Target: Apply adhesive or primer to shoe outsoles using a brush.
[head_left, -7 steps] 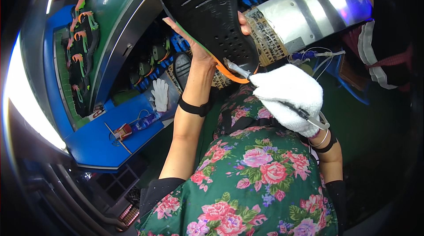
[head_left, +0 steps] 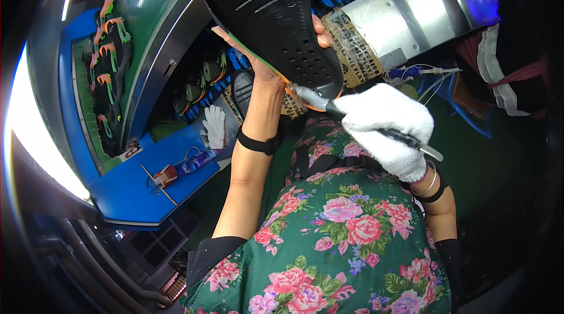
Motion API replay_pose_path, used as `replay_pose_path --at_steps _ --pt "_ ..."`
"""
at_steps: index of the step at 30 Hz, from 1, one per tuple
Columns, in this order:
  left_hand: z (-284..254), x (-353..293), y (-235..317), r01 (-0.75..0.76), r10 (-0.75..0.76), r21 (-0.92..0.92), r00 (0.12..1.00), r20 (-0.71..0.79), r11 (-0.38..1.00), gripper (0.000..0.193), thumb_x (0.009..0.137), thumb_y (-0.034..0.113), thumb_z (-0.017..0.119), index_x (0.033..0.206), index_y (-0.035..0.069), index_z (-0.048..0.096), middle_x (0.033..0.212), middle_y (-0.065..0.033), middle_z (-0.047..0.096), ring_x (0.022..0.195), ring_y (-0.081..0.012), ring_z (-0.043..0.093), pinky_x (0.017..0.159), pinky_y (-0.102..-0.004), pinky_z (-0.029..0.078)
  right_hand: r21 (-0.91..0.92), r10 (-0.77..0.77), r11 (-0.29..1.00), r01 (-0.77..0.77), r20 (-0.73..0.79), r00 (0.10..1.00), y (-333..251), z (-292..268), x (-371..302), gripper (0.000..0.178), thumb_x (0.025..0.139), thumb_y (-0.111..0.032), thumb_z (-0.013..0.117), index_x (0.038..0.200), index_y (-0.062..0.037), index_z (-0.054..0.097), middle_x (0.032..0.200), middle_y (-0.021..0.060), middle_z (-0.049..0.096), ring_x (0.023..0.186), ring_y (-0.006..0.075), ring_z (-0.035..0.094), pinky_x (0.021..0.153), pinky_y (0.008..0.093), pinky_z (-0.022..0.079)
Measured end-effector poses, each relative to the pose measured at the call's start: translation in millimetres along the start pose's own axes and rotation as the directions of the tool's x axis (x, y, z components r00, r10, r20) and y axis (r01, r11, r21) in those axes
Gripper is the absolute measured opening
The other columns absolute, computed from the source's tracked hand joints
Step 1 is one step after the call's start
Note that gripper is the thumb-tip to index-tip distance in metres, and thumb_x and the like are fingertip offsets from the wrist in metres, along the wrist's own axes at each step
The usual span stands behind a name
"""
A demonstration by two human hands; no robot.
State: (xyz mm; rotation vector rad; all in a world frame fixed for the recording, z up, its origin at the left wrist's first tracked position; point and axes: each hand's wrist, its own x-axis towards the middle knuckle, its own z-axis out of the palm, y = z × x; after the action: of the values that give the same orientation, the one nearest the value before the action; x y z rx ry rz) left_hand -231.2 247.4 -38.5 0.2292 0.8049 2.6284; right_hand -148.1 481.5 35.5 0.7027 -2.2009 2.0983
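Observation:
A black shoe sole [head_left: 276, 26] with slots at one end and small round holes at the other is held up in front of me, an orange and green edge along its side. My left hand [head_left: 265, 70] is bare and wrapped round it from beneath, fingertips showing at its right side. In a white knit glove, my right hand [head_left: 388, 129] grips a slim brush [head_left: 314, 99]. The brush tip meets the sole's lower left rim, close to my left wrist. The brush's handle end sticks out below the glove.
Another black sole [head_left: 241, 92] lies behind my left forearm. On the blue table [head_left: 129, 199] at left are a white glove [head_left: 214, 127] and a purple-blue bottle [head_left: 195, 162]. A metal panel [head_left: 420, 17] with taped cardboard stands ahead, near blue racks and several shoes.
The brush tip has moved left along the sole's lower rim toward my left wrist. The sole has shifted slightly left in my left hand.

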Motion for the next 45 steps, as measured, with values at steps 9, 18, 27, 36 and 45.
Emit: replay_pose_path --at_steps 9,18,27,36,45 --pt "2 3 -5 0.010 -0.009 -0.025 0.997 0.075 1.000 0.124 0.059 0.107 0.040 0.114 -0.002 0.064 0.102 -0.0167 0.066 0.082 -0.0276 0.061 0.081 -0.0411 0.047 -0.160 -0.036 0.987 0.035 -0.004 0.999 1 1 -14 0.019 0.074 0.006 0.081 0.091 -0.0027 0.077 0.100 0.0147 0.078 0.086 0.0274 0.074 0.076 0.0346 0.059" --pt "12 17 3 0.005 -0.048 0.200 0.977 0.209 0.980 0.086 0.084 0.080 0.058 0.101 -0.004 0.062 0.086 -0.0159 0.065 0.079 -0.0261 0.060 0.073 -0.0367 0.047 -0.149 -0.047 0.988 0.047 0.004 0.999 2 -3 -11 0.020 0.073 0.005 0.081 0.090 -0.0034 0.077 0.100 0.0152 0.078 0.087 0.0277 0.074 0.076 0.0351 0.059" --pt "-5 27 11 -0.002 -0.068 0.253 0.962 0.266 0.967 0.104 0.078 0.093 0.048 0.105 -0.007 0.062 0.089 -0.0179 0.065 0.081 -0.0263 0.062 0.077 -0.0403 0.048 -0.001 -0.005 1.000 0.005 0.073 0.997 2 -8 -8 0.027 0.076 0.002 0.080 0.102 -0.0050 0.079 0.101 0.0117 0.078 0.088 0.0262 0.074 0.077 0.0348 0.059" --pt "15 38 1 0.117 -0.133 0.082 0.963 0.235 0.990 0.134 0.066 0.107 0.025 0.137 -0.003 0.050 0.102 -0.0255 0.066 0.085 -0.0327 0.068 0.078 -0.0471 0.056 -0.269 -0.219 0.934 0.233 0.082 0.972 13 -10 -11 0.028 0.073 -0.001 0.079 0.101 -0.0072 0.079 0.104 0.0096 0.078 0.085 0.0253 0.073 0.075 0.0345 0.058" --pt "16 30 -8 0.408 -0.396 -0.082 0.909 0.129 0.909 0.126 0.075 0.099 0.028 0.154 0.001 0.037 0.120 -0.0332 0.064 0.098 -0.0438 0.072 0.076 -0.0531 0.065 -0.235 -0.233 0.930 0.282 0.216 0.948 20 -18 -3 0.028 0.081 -0.006 0.079 0.108 -0.0059 0.078 0.104 0.0083 0.078 0.086 0.0236 0.073 0.074 0.0340 0.059"
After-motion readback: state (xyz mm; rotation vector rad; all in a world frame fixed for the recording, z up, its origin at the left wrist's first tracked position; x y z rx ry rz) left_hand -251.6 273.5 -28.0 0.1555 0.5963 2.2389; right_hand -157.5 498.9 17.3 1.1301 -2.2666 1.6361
